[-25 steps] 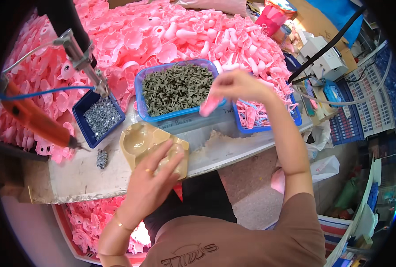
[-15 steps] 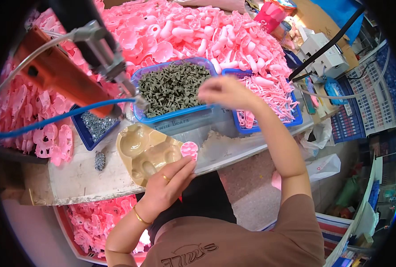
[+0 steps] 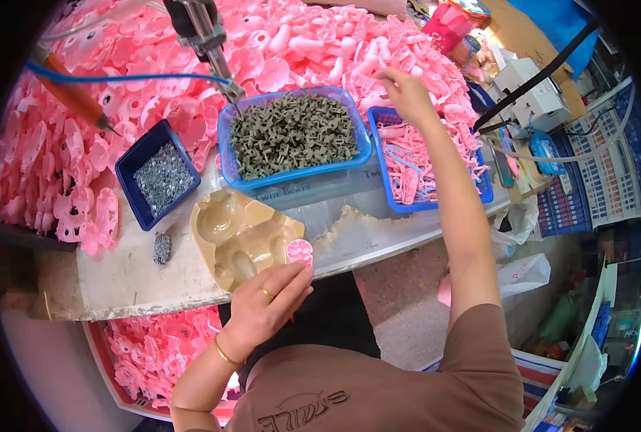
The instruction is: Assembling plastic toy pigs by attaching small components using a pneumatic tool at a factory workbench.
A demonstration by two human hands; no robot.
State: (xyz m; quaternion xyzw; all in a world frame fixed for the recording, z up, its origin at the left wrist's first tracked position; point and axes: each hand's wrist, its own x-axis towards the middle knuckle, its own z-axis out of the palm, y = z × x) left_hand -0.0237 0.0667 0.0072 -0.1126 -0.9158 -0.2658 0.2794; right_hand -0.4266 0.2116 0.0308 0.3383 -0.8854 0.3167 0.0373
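Observation:
My left hand (image 3: 266, 304) is closed on a small round-topped pink plastic part (image 3: 299, 250), which it holds against the near right corner of a tan moulded fixture (image 3: 221, 219) with rounded hollows. The fixture rests at the table's front edge. My right hand (image 3: 411, 99) reaches out to the heap of pink plastic parts (image 3: 302, 47), just beyond the bins. Its fingers are apart and nothing shows between them. A blue bin of small grey-green plastic pieces (image 3: 291, 137) stands left of that hand. A blue basket of thin pink and pale-blue pieces (image 3: 407, 173) sits below the forearm.
A dark blue tray of small screws (image 3: 163, 176) stands left of the fixture, with a small screw cluster (image 3: 162, 248) near it. An orange screwdriver (image 3: 75, 93) and a metal-tipped tool (image 3: 209, 43) hang above. A tub of pink parts (image 3: 165, 353) stands below the table.
My right hand has moved from the grey-green bin's right side up to the pink heap. The orange screwdriver and metal-tipped tool have swung up and away, uncovering the screw tray. The fixture has shifted slightly.

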